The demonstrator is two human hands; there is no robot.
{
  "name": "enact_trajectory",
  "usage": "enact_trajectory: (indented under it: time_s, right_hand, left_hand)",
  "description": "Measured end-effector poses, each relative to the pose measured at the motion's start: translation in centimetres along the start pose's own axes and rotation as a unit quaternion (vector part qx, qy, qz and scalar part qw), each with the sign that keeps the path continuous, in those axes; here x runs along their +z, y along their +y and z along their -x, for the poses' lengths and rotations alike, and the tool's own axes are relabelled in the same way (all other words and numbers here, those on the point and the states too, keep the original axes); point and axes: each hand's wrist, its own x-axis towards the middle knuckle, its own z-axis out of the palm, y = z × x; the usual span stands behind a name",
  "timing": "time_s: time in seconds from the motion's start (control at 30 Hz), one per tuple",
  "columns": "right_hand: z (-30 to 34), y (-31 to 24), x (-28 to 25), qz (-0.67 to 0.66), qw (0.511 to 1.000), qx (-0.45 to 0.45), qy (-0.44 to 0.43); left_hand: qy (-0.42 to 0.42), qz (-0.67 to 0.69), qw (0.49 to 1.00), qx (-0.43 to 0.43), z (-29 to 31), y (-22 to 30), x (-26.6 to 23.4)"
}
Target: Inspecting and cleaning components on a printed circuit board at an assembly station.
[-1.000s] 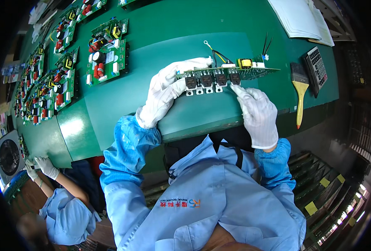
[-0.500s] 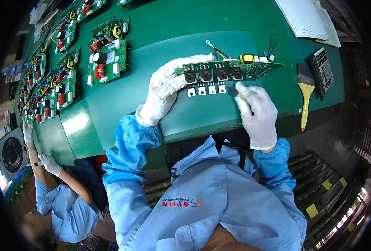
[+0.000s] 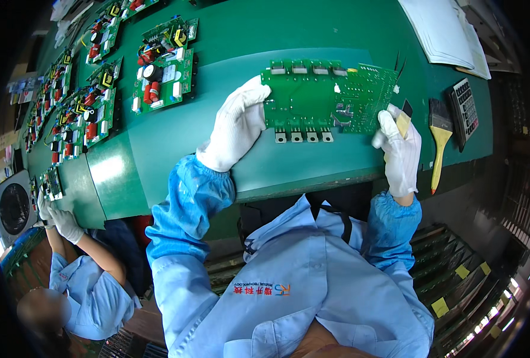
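A green circuit board [image 3: 303, 98] is held up with its solder side in view. Black transistors run along its top edge, and several metal-tabbed ones [image 3: 303, 137] stick out below. My left hand [image 3: 235, 128], in a white glove, is closed on the board's left edge. At the lower right corner, my gloved right hand [image 3: 399, 149] is closed around a small tool with a pale yellow body and a dark flat end [image 3: 403, 122], which looks like a brush. Its fingers are against the board's corner or very near it; actual contact is unclear.
Several assembled circuit boards [image 3: 164, 74] lie on the green table mat at the left. A yellow-handled paintbrush [image 3: 439, 140], a calculator [image 3: 465, 107] and white papers [image 3: 435, 33] lie to the right. Another person's gloved hands [image 3: 65, 224] work beside a fan [image 3: 11, 206] at far left.
The board has tilted from edge-on so its solder side shows. My right hand has moved right, from the transistors to the board's right corner. My left hand still grips the left edge.
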Motion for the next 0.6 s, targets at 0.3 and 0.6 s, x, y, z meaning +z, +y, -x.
enact_trajectory:
  time_s: [0.3, 0.6]
  right_hand:
    - [0.3, -0.4, -0.5, -0.215, 0.976, 0.018, -0.003]
    - [1.2, -1.0, -1.1, -0.185, 0.981, -0.003, -0.058]
  left_hand:
    - [0.004, 0.070, 0.993, -0.091, -0.3, -0.8, -0.2]
    - [0.007, 0.074, 0.990, -0.121, -0.1, -0.3, -0.1]
